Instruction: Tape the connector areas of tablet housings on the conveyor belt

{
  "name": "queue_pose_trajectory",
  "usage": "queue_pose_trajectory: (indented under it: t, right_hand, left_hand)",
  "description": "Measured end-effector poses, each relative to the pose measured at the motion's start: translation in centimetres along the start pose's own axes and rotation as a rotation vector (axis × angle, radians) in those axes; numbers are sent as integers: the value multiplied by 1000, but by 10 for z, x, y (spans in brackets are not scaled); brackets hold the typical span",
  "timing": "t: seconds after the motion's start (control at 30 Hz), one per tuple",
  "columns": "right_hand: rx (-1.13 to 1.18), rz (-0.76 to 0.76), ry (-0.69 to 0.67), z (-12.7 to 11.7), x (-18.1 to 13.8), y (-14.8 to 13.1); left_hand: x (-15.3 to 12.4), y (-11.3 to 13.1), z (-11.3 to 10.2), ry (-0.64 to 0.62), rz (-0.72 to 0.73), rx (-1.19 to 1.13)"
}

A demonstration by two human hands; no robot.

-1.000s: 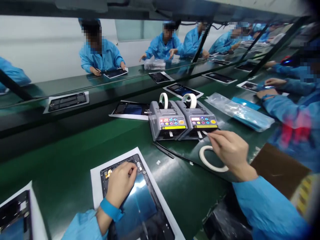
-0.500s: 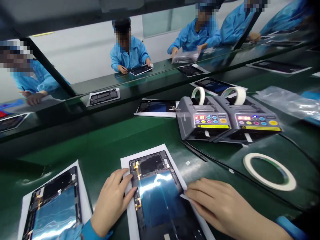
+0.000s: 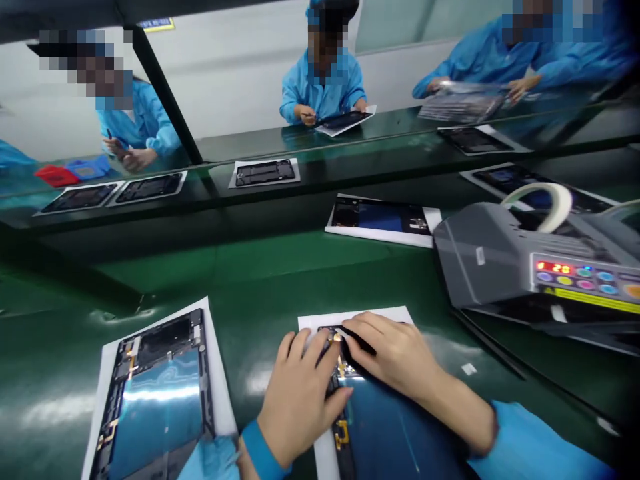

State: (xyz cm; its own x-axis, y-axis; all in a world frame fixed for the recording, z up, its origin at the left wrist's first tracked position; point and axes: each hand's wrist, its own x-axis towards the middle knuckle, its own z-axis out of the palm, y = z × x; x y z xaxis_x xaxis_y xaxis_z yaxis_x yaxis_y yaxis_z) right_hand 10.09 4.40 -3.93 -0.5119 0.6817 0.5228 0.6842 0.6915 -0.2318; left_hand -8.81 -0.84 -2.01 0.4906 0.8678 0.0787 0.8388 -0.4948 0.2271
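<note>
An opened tablet (image 3: pixel 395 427) with a bluish film-covered panel and gold flex strips lies on a white sheet (image 3: pixel 325 460) in front of me. My left hand (image 3: pixel 305 393) rests over its upper left edge, fingers apart and fingertips by the gold strip near the corner. My right hand (image 3: pixel 400 353) reaches across the top of the tablet. Its thumb and fingertips come together beside the left fingertips; whatever they grip is hidden. To the left, a second opened tablet (image 3: pixel 160 407) of the same look lies on its own white sheet.
A grey tape dispenser (image 3: pixel 480 260) with a tape roll (image 3: pixel 555 207) and lit display stands at right, a black cable (image 3: pixel 500 347) before it. More tablets (image 3: pixel 380 217) lie behind on white sheets. Co-workers in blue sit beyond the raised shelf (image 3: pixel 310 180).
My right hand has moved from the tablet's right edge to its upper left corner, close to my left hand. My left hand has shifted onto that corner. The view has swung left.
</note>
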Motion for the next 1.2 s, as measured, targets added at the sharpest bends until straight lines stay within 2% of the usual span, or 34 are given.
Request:
queue_pose_trajectory:
  t: [0.33, 0.77, 1.07, 1.2]
  right_hand:
    - [-93, -38, 12, 2, 0, -5]
    - [-134, -73, -37, 2, 0, -8]
    - [-150, -116, -92, 2, 4, -11]
    - [-188, -117, -204, -2, 8, -14]
  left_hand:
    - [-1, 1, 0, -25, -10, -53]
    - [-3, 2, 3, 15, -1, -42]
    - [-5, 2, 10, 56, -12, -59]
    - [-5, 3, 12, 80, -19, -100]
